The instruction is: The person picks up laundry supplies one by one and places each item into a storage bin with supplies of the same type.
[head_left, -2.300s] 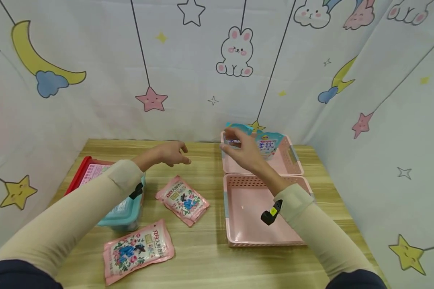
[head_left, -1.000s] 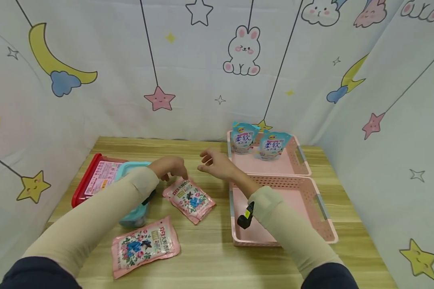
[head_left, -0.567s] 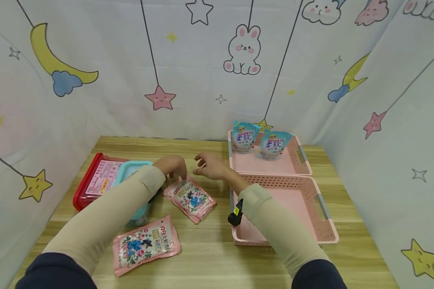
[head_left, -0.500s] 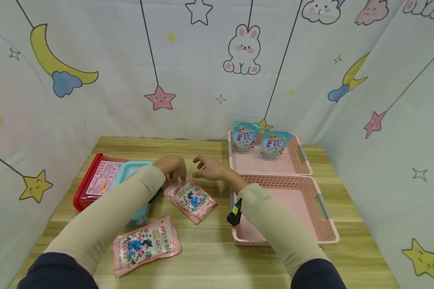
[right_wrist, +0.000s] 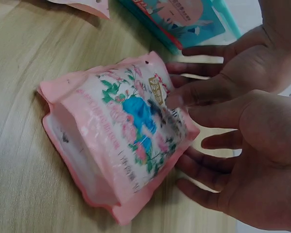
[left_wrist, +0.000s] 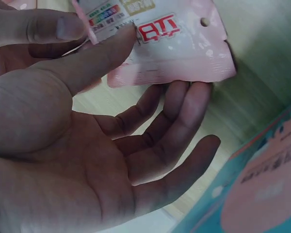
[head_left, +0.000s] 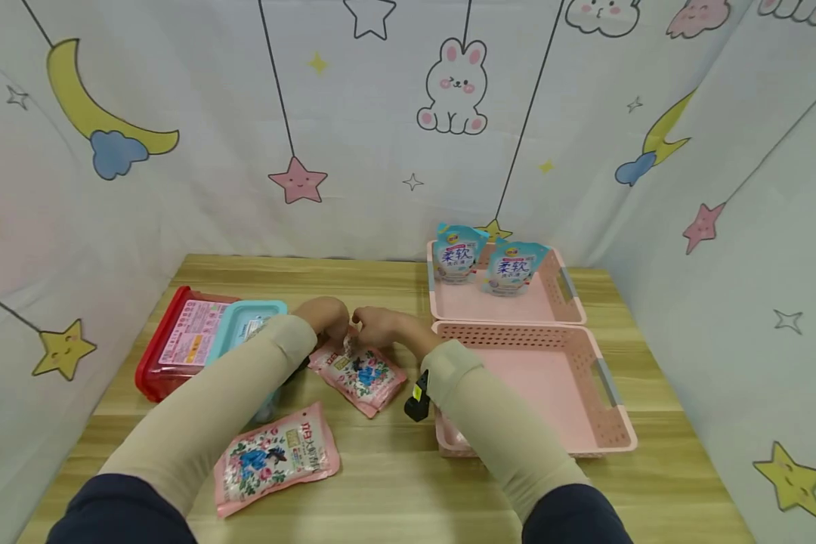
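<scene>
A pink floral laundry detergent pouch (head_left: 367,378) lies on the table between both hands. My left hand (head_left: 329,317) pinches its far end; in the left wrist view the thumb lies on the printed front and the fingers curl behind the edge of the pouch (left_wrist: 160,53). At the same end, my right hand (head_left: 381,326) grips beside the left, its thumb on the front and fingers under the side of the pouch (right_wrist: 140,121). The two thumbs nearly meet. A second pink pouch (head_left: 279,457) lies nearer the front.
Left of the hands sit a red-rimmed box (head_left: 170,347) and a teal-lidded box (head_left: 227,329). To the right are a pink basket (head_left: 517,393) and, behind it, another pink basket (head_left: 537,306) holding two teal pouches (head_left: 513,268). A printed curtain (head_left: 381,211) hangs behind the table.
My right hand has come left from the rear basket to the pink pouch. My left hand has lowered to the pouch's far end, and both now grip it.
</scene>
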The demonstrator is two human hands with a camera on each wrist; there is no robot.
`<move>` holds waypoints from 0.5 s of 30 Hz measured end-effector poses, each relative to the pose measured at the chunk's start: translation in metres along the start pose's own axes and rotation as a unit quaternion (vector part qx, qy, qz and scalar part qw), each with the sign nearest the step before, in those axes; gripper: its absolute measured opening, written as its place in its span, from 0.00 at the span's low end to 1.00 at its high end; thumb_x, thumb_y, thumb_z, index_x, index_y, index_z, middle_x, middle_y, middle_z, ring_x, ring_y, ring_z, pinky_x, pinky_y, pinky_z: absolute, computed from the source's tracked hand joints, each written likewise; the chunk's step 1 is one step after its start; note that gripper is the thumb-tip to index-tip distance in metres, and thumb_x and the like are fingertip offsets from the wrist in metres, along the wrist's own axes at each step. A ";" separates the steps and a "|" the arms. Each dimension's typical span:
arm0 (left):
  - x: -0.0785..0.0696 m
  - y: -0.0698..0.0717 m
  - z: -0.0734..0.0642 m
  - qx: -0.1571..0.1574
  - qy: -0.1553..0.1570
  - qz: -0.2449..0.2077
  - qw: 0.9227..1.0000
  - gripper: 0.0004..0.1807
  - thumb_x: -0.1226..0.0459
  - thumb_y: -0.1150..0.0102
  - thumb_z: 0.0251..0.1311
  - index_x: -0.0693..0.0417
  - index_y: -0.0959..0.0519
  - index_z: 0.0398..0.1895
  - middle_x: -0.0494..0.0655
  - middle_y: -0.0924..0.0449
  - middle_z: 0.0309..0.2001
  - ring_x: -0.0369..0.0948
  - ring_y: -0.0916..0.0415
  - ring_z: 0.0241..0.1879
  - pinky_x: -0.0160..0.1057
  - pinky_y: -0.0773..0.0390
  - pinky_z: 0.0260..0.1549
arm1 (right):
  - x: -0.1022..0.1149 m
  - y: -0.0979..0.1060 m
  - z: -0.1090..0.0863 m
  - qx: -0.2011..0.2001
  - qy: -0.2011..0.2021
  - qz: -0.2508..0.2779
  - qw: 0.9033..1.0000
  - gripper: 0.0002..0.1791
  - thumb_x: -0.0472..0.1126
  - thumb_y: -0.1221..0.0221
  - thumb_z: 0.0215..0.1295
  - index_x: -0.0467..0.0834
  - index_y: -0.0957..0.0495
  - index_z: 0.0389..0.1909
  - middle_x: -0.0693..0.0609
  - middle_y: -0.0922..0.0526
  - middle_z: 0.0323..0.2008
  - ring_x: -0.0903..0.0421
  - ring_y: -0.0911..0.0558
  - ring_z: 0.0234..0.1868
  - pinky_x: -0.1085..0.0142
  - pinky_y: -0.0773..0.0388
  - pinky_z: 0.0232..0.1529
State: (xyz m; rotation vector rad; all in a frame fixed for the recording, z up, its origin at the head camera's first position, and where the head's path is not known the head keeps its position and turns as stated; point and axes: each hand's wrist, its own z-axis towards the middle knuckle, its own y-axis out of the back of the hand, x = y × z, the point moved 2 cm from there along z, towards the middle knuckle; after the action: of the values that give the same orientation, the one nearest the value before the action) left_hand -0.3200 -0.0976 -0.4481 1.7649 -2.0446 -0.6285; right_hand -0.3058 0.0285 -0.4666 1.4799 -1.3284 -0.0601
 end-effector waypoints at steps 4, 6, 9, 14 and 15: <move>0.003 0.000 0.006 0.000 -0.009 0.030 1.000 0.20 0.52 0.36 0.74 0.61 0.09 0.38 0.56 0.10 0.44 0.40 0.19 0.30 0.42 0.15 0.46 | -0.001 -0.001 0.005 -0.016 -0.023 -0.033 0.999 0.19 0.42 0.51 0.83 0.32 0.26 0.62 0.39 0.19 0.53 0.47 0.19 0.49 0.60 0.23 0.49; 0.003 -0.001 0.009 -0.012 -0.010 0.034 0.999 0.20 0.51 0.35 0.74 0.60 0.09 0.36 0.52 0.10 0.38 0.40 0.20 0.29 0.40 0.16 0.43 | -0.002 -0.001 0.008 -0.018 -0.037 -0.033 0.999 0.12 0.40 0.49 0.82 0.35 0.23 0.50 0.44 0.20 0.39 0.51 0.23 0.36 0.62 0.27 0.38; 0.003 -0.004 0.011 -0.035 -0.004 0.038 0.999 0.17 0.53 0.34 0.72 0.57 0.10 0.34 0.45 0.18 0.25 0.37 0.27 0.23 0.35 0.22 0.31 | -0.003 0.000 0.010 -0.017 -0.050 -0.021 0.998 0.07 0.37 0.46 0.78 0.38 0.23 0.39 0.50 0.26 0.28 0.55 0.30 0.27 0.65 0.33 0.31; 0.002 -0.005 0.015 -0.026 0.012 0.058 0.998 0.17 0.54 0.35 0.73 0.54 0.15 0.29 0.42 0.31 0.20 0.36 0.34 0.22 0.33 0.31 0.27 | -0.005 -0.002 0.015 -0.017 -0.060 0.015 0.998 0.17 0.34 0.44 0.77 0.42 0.25 0.23 0.54 0.30 0.17 0.59 0.37 0.18 0.66 0.38 0.25; 0.002 -0.004 0.016 -0.016 0.013 0.066 0.998 0.17 0.53 0.36 0.74 0.54 0.15 0.29 0.42 0.29 0.21 0.36 0.33 0.23 0.34 0.29 0.28 | -0.006 -0.002 0.016 -0.017 -0.060 0.020 0.998 0.19 0.34 0.43 0.77 0.41 0.25 0.22 0.53 0.30 0.16 0.59 0.38 0.17 0.67 0.39 0.24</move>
State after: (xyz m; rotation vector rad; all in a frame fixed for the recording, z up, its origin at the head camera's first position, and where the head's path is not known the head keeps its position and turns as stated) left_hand -0.3254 -0.0983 -0.4634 1.5957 -2.1012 -0.5931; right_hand -0.3166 0.0219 -0.4779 1.4390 -1.4467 -0.1458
